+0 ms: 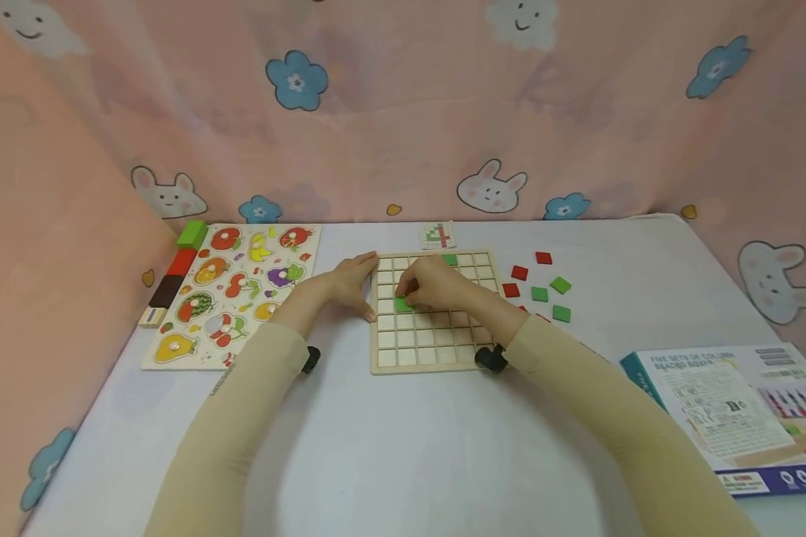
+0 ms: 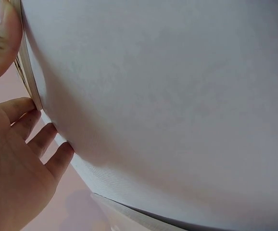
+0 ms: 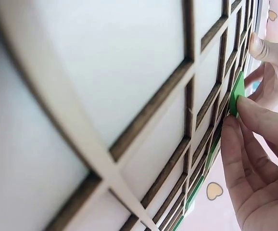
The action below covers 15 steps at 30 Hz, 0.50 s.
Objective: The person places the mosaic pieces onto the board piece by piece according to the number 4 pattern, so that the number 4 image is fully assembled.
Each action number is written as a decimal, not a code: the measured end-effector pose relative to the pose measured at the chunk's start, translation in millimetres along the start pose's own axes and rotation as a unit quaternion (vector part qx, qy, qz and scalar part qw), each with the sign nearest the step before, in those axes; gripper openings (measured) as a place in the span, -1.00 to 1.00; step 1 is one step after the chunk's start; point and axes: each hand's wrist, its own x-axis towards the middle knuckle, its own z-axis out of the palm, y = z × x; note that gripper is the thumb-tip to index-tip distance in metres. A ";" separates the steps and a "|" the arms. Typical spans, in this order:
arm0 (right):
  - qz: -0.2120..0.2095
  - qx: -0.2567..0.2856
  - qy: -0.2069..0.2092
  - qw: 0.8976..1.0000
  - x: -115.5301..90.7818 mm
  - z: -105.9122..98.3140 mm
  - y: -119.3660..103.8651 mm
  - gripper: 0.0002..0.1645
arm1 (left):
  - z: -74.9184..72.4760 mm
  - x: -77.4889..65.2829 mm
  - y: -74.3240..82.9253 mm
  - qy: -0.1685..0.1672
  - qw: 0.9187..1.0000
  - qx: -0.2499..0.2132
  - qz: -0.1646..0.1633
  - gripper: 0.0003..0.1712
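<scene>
A wooden grid board [image 1: 406,358] lies on the table with small square cells. My right hand [image 1: 433,283] is over its left-centre part and pinches a green square tile [image 3: 236,94] between thumb and fingers. In the right wrist view the tile stands tilted at the cells. More green tiles [image 3: 194,196] sit in the board farther along; in the head view one green tile [image 1: 450,259] shows in the top row and my hand hides others. My left hand [image 1: 345,287] touches the board's left edge, thumb and fingers spread along the frame.
Loose red tiles [image 1: 543,258] and green tiles [image 1: 560,285] lie right of the board. A small pattern card [image 1: 438,236] is behind it. At left are a fruit puzzle board [image 1: 248,261] and coloured blocks [image 1: 192,235]. A flat box [image 1: 732,410] lies at front right.
</scene>
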 end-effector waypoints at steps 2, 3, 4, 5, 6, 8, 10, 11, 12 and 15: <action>-0.002 -0.004 -0.003 1.000 0.9 0.6 0.0 -0.85 | 0.4 -0.3 -0.6 0.001 1.000 0.001 0.000 0.39; -0.004 -0.005 -0.004 1.000 1.1 0.8 0.0 -0.85 | 0.5 -0.5 -0.7 0.002 1.000 0.000 0.001 0.39; -0.007 -0.006 -0.005 1.000 1.5 0.9 -0.2 -0.86 | 0.3 -1.0 -1.0 0.002 1.000 0.000 0.002 0.39; -0.009 -0.009 -0.006 1.000 1.9 0.8 -0.4 -0.86 | 0.1 -1.5 -1.2 0.003 1.000 0.000 0.002 0.39; -0.012 -0.010 -0.007 1.000 1.9 0.6 -0.4 -0.86 | -0.1 -1.9 -1.3 0.003 1.000 0.000 0.003 0.39; -0.013 -0.012 -0.010 1.000 1.6 -0.1 0.1 -0.86 | -0.2 -2.2 -1.4 0.004 1.000 0.000 0.005 0.38; -0.012 -0.012 -0.012 1.000 0.4 -2.1 1.7 -0.86 | -0.2 -2.2 -1.2 0.005 1.000 -0.001 0.006 0.38; -0.011 -0.012 -0.011 1.000 -0.6 -3.9 3.1 -0.87 | 0.0 -2.1 -1.0 0.006 1.000 -0.001 0.007 0.38; -0.008 -0.010 -0.010 1.000 -1.9 -6.5 4.6 -0.87 | 0.1 -1.9 -0.8 0.006 1.000 -0.001 0.007 0.38; -0.001 -0.007 0.001 1.000 -8.0 -18.1 13.0 -0.87 | 0.1 -2.1 0.1 0.008 1.000 -0.002 0.009 0.36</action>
